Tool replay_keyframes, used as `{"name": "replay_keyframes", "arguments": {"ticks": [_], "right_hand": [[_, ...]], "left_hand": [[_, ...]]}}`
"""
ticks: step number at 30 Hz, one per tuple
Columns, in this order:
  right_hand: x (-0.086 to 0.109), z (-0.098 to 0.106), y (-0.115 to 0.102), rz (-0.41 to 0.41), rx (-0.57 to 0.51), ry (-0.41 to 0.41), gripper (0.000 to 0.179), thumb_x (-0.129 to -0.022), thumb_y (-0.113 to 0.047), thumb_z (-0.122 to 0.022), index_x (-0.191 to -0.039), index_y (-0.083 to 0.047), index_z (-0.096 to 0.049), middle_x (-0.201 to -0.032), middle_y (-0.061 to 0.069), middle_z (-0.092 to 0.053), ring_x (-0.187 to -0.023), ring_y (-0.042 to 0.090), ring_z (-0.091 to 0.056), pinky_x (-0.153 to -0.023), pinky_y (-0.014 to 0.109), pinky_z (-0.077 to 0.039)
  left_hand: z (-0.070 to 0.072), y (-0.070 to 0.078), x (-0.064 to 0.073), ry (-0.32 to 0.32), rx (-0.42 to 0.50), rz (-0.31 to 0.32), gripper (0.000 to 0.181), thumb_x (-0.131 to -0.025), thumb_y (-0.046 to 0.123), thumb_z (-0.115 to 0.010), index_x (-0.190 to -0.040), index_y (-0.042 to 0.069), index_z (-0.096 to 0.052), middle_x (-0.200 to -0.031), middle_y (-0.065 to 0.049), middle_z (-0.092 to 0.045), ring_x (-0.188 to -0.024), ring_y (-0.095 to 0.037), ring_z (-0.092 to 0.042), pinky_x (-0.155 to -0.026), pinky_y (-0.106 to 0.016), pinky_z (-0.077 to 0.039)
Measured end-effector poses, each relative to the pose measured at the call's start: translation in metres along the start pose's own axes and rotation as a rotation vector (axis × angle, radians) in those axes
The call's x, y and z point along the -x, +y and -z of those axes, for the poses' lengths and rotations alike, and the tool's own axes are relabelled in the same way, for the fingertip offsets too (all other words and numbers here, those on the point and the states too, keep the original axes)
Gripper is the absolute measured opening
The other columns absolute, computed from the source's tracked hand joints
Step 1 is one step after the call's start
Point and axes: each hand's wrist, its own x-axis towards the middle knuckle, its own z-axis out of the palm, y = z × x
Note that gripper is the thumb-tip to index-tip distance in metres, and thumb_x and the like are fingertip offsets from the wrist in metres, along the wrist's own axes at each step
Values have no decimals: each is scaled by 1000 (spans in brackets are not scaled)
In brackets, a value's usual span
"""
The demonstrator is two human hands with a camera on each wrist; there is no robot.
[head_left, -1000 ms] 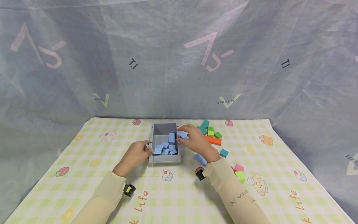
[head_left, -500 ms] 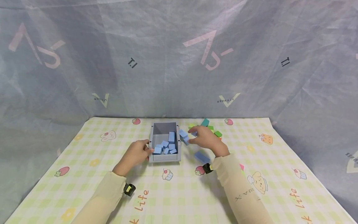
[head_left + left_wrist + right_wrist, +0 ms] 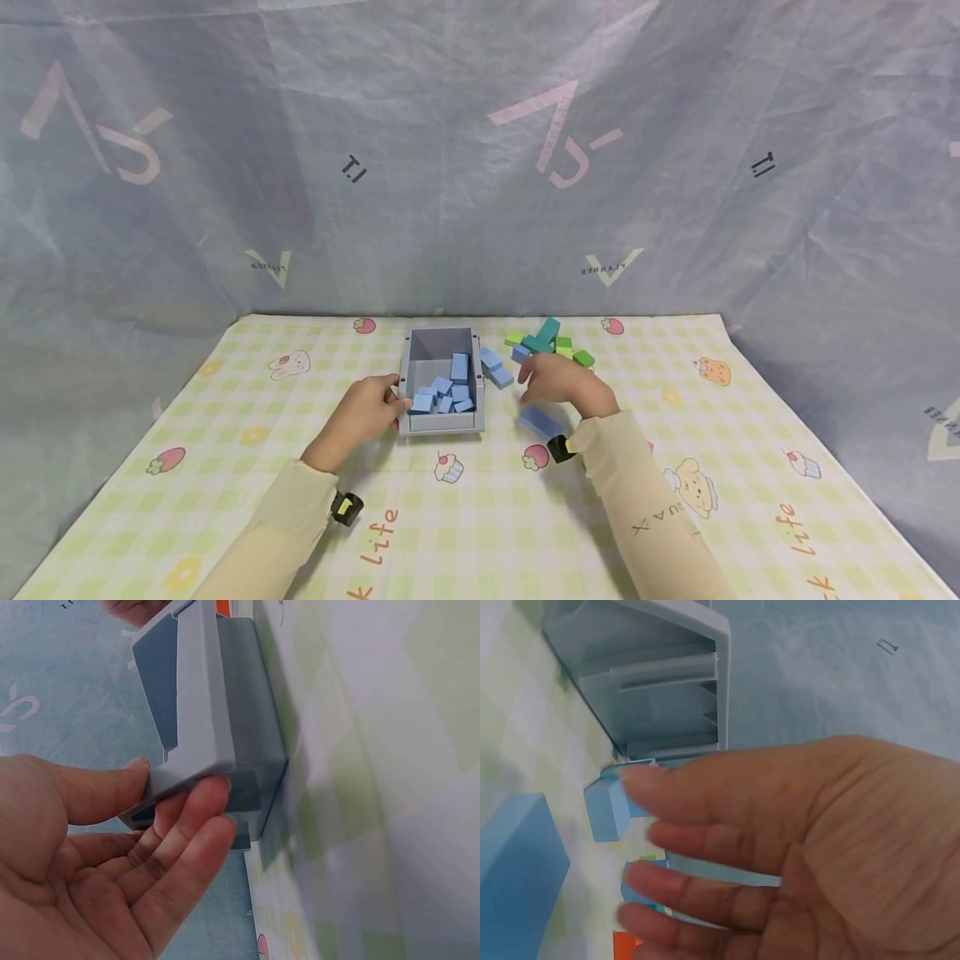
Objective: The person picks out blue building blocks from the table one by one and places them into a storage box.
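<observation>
One pinch to call at the left: the left hand (image 3: pixel 363 408) has hold of the grey box (image 3: pixel 442 422) by its left rim, thumb on top, fingers curled beneath the lip, the gap closed right down to that edge. The box sits upright on the checked tablecloth (image 3: pixel 465 533), open side up, and inside it we have a handful of small blue blocks (image 3: pixel 422 404) bunched in the near half, with a longer blue piece (image 3: pixel 460 368) by the right wall.

Over the right wall now, and just beside the box, a pair of blue blocks (image 3: pixel 502 377) lie together. A little further right of it, level with its far half, there's a lime block (image 3: pixel 514 338), a lone blue block (image 3: pixel 521 354) and some teal blocks (image 3: pixel 547 333). Off the box's near right corner, a long blue block (image 3: pixel 542 422) lies flat.

And here's the right hand (image 3: pixel 562 383), right of the box and apart from it! Fingers loosely extended, thumb slightly apart, nothing between them. Beyond it from the box, green blocks (image 3: pixel 583 358); rightmost, a pink sliver (image 3: pixel 650 447) peeks past the right sleeve (image 3: pixel 637 500).
</observation>
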Motion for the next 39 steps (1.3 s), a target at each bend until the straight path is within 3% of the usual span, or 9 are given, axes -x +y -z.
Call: {"name": "replay_keyframes", "arguments": {"ticks": [8, 18, 39], "right_hand": [[-1, -9, 0, -121, 59, -41, 24, -79, -22, -80, -101, -17, -71, -101, -2, -63, -87, 19, -57, -75, 37, -49], [0, -20, -5, -145, 48, -72, 16, -77, -13, -80, -86, -17, -67, -89, -2, -62, -80, 18, -56, -68, 33, -46], [-3, -23, -5, -133, 43, -93, 13, -80, -10, -80, -77, -14, -68, -78, 1, -60, -68, 15, -52, -60, 29, -42]], "left_hand": [[0, -1, 0, -1, 0, 0, 59, -96, 16, -66, -142, -13, -44, -69, 0, -61, -57, -14, -60, -65, -32, -45], [0, 1, 1, 1, 2, -5, 59, -96, 16, -67, -142, -13, -44, -68, 0, -62, -55, -12, -58, -64, -32, -44], [0, 2, 2, 4, -7, 9, 58, -96, 15, -67, -141, -14, -45, -71, -2, -63, -56, -12, -59, -64, -32, -44]]}}
